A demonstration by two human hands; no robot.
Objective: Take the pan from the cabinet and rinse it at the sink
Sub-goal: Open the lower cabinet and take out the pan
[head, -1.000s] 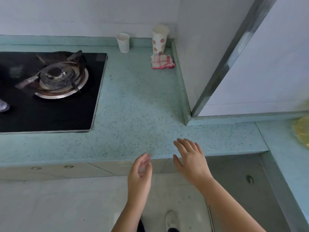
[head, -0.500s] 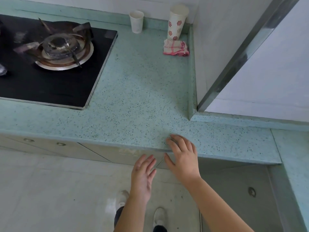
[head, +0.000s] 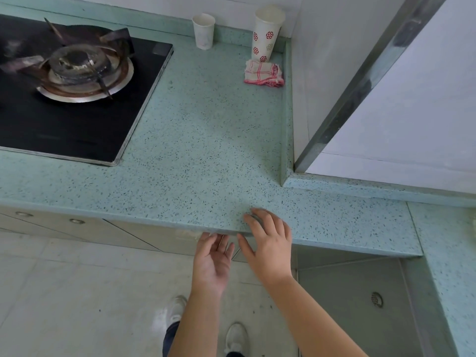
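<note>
No pan and no sink show in this view. Below the speckled green counter [head: 201,150] run pale cabinet doors [head: 144,235], all closed as far as I can see. My right hand [head: 268,243] rests with its fingers spread on the counter's front edge and holds nothing. My left hand [head: 212,258] hangs just under that edge in front of the cabinet doors, fingers apart and empty, a finger's width left of the right hand.
A black gas hob [head: 67,94] with one burner fills the counter's left. A small white paper cup [head: 204,30], a taller patterned cup [head: 266,34] and a folded red-checked cloth [head: 264,74] stand in the back corner. A white wall panel [head: 412,99] rises on the right. A cabinet door with a round pull [head: 376,299] lies lower right.
Both hands have moved forward: the right one now lies on the counter's edge, the left one has opened out and risen close under that edge. The view has tilted down and to the left.
</note>
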